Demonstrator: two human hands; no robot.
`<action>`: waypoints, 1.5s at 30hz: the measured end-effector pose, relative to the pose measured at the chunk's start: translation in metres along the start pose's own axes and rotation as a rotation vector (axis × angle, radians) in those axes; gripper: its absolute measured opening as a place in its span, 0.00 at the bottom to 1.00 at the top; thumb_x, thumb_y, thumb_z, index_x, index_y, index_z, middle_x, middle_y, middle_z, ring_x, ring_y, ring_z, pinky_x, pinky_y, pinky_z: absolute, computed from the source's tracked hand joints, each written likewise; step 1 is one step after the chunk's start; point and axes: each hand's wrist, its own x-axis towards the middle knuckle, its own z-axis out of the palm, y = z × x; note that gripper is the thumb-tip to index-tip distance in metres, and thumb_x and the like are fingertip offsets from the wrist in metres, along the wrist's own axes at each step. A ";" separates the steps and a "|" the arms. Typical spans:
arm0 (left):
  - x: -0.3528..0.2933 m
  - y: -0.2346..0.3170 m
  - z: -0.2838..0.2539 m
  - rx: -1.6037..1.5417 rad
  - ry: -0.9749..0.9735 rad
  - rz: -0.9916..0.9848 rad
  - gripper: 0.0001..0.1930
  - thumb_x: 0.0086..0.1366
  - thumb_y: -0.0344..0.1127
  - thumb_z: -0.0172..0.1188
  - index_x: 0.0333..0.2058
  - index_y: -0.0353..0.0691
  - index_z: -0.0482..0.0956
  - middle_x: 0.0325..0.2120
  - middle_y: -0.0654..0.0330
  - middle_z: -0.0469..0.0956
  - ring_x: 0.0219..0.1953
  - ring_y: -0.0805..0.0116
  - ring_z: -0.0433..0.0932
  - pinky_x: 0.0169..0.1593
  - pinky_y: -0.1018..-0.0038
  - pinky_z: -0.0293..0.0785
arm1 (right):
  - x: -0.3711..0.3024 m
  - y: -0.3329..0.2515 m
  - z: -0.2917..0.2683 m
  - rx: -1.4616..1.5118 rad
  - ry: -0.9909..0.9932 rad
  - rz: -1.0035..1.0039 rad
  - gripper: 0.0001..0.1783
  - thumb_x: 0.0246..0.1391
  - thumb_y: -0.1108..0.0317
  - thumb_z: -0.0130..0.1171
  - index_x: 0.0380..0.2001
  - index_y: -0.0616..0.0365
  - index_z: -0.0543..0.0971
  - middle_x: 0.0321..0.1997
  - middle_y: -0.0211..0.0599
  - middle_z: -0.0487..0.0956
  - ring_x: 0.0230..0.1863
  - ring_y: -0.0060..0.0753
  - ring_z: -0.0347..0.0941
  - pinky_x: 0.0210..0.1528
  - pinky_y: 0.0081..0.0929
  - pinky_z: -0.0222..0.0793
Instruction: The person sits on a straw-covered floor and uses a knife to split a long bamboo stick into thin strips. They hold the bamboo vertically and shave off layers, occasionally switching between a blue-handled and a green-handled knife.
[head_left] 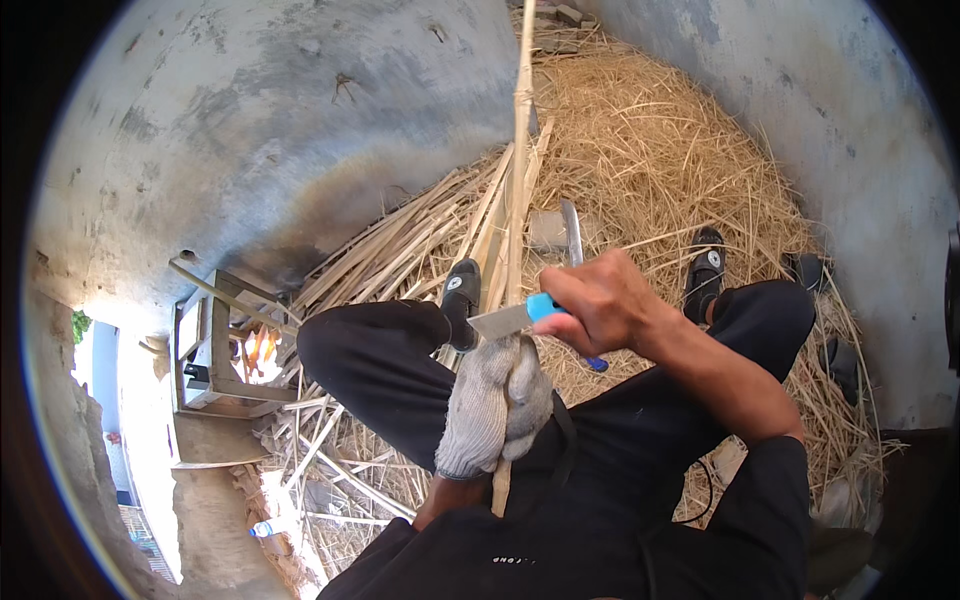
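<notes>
My left hand [492, 405], in a knitted grey-white work glove, is closed round a long pale bamboo strip [518, 190]. The strip runs from my lap up past the top of the view. My bare right hand [605, 305] grips a blue-handled knife [500, 321]. Its wide blade points left and lies across the strip just above the glove; whether its edge touches the strip, I cannot tell. Beyond my right hand, a second, longer blade [572, 232] rests near a brick-like block [547, 230]; the hand hides part of it.
Split strips [400, 240] lie piled at the left, and a heap of straw-like shavings [650, 130] covers the floor ahead. A wooden stand [215, 340] is at the left. Grey walls [280, 100] curve around. Loose footwear [842, 365] lies at the right.
</notes>
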 end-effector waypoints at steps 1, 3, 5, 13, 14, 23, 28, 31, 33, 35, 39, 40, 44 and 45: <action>0.002 -0.001 0.001 -0.010 0.001 0.016 0.22 0.74 0.49 0.43 0.21 0.45 0.63 0.07 0.67 0.55 0.04 0.76 0.51 0.05 0.78 0.47 | 0.003 0.008 0.004 -0.083 0.027 -0.006 0.27 0.61 0.40 0.52 0.23 0.54 0.70 0.10 0.35 0.69 0.11 0.41 0.68 0.14 0.37 0.60; 0.009 -0.008 -0.002 -0.047 0.046 0.055 0.22 0.76 0.50 0.38 0.23 0.45 0.64 0.04 0.65 0.55 0.01 0.74 0.51 0.04 0.79 0.50 | 0.007 0.019 0.018 -0.179 0.112 -0.040 0.31 0.65 0.39 0.44 0.18 0.54 0.65 0.11 0.34 0.66 0.10 0.37 0.65 0.12 0.35 0.57; -0.006 -0.028 0.005 0.004 -0.228 -0.096 0.23 0.76 0.50 0.38 0.23 0.44 0.64 0.05 0.64 0.56 0.02 0.73 0.52 0.04 0.79 0.51 | 0.019 0.090 0.016 -0.502 0.236 0.622 0.29 0.68 0.42 0.41 0.21 0.53 0.68 0.09 0.26 0.65 0.09 0.27 0.64 0.09 0.25 0.53; 0.019 0.003 -0.017 -0.435 -0.295 0.075 0.20 0.73 0.50 0.44 0.23 0.47 0.63 0.07 0.67 0.56 0.03 0.76 0.51 0.03 0.79 0.49 | -0.005 0.064 -0.024 0.003 0.476 0.212 0.26 0.72 0.52 0.36 0.20 0.52 0.66 0.09 0.20 0.57 0.07 0.20 0.55 0.06 0.26 0.47; 0.024 0.006 -0.030 -0.348 -0.433 0.056 0.19 0.73 0.49 0.45 0.24 0.47 0.63 0.08 0.66 0.56 0.02 0.76 0.51 0.03 0.79 0.48 | -0.003 0.042 -0.016 0.058 0.383 0.137 0.25 0.70 0.51 0.40 0.20 0.53 0.67 0.09 0.22 0.58 0.07 0.24 0.57 0.08 0.29 0.49; 0.004 0.005 -0.016 -0.148 -0.137 0.029 0.18 0.72 0.51 0.49 0.28 0.44 0.64 0.14 0.67 0.59 0.06 0.79 0.54 0.06 0.82 0.48 | 0.004 -0.017 -0.007 0.054 -0.030 0.012 0.25 0.61 0.44 0.55 0.23 0.54 0.70 0.09 0.35 0.67 0.10 0.43 0.67 0.15 0.38 0.59; 0.014 0.002 -0.012 -0.150 -0.128 0.016 0.22 0.73 0.53 0.46 0.23 0.46 0.62 0.10 0.66 0.58 0.04 0.77 0.50 0.04 0.80 0.46 | 0.007 0.002 0.011 -0.072 0.120 0.065 0.26 0.61 0.42 0.53 0.23 0.54 0.71 0.09 0.35 0.69 0.09 0.40 0.67 0.14 0.37 0.59; 0.018 -0.010 -0.016 -0.290 -0.145 0.026 0.24 0.74 0.52 0.41 0.19 0.48 0.60 0.06 0.66 0.54 0.03 0.76 0.48 0.04 0.78 0.45 | 0.008 0.050 0.031 -0.447 0.187 0.355 0.24 0.68 0.48 0.45 0.24 0.54 0.73 0.08 0.28 0.65 0.08 0.27 0.66 0.08 0.27 0.57; -0.012 -0.018 -0.002 -0.032 -0.179 -0.089 0.23 0.74 0.49 0.44 0.20 0.44 0.62 0.06 0.65 0.57 0.03 0.76 0.51 0.03 0.80 0.51 | 0.017 0.137 -0.024 -0.521 0.151 0.810 0.25 0.72 0.55 0.36 0.23 0.53 0.70 0.07 0.20 0.55 0.07 0.15 0.53 0.05 0.19 0.50; -0.012 -0.011 0.004 0.187 -0.183 -0.187 0.26 0.72 0.55 0.47 0.19 0.42 0.63 0.06 0.66 0.57 0.04 0.78 0.50 0.03 0.81 0.50 | 0.030 0.129 -0.056 -0.297 0.437 0.706 0.27 0.73 0.54 0.33 0.20 0.52 0.69 0.08 0.19 0.55 0.07 0.15 0.51 0.05 0.18 0.46; 0.015 -0.006 -0.010 -0.282 -0.310 -0.073 0.25 0.75 0.49 0.39 0.18 0.43 0.62 0.05 0.65 0.56 0.03 0.76 0.53 0.03 0.81 0.50 | 0.014 0.074 -0.039 -0.046 0.553 0.304 0.27 0.73 0.55 0.34 0.18 0.52 0.68 0.08 0.20 0.56 0.07 0.16 0.50 0.06 0.21 0.44; 0.017 0.001 -0.010 -0.291 -0.292 -0.060 0.25 0.74 0.50 0.40 0.18 0.43 0.62 0.04 0.65 0.55 0.02 0.75 0.51 0.03 0.80 0.48 | 0.009 0.053 -0.026 0.027 0.527 0.284 0.27 0.72 0.56 0.36 0.18 0.52 0.67 0.09 0.20 0.56 0.08 0.17 0.51 0.06 0.24 0.45; 0.020 0.009 -0.012 -0.251 -0.273 -0.053 0.26 0.74 0.53 0.40 0.18 0.43 0.62 0.03 0.64 0.55 0.02 0.74 0.49 0.04 0.80 0.46 | 0.001 0.012 -0.008 0.186 0.140 0.181 0.25 0.67 0.49 0.47 0.21 0.55 0.69 0.09 0.34 0.65 0.09 0.35 0.65 0.14 0.36 0.58; 0.020 0.008 -0.013 -0.214 -0.262 -0.052 0.26 0.74 0.53 0.40 0.18 0.43 0.62 0.03 0.64 0.55 0.02 0.74 0.49 0.04 0.80 0.46 | 0.001 0.006 -0.005 0.196 0.097 0.161 0.25 0.66 0.48 0.48 0.22 0.56 0.70 0.09 0.36 0.66 0.10 0.39 0.66 0.14 0.38 0.59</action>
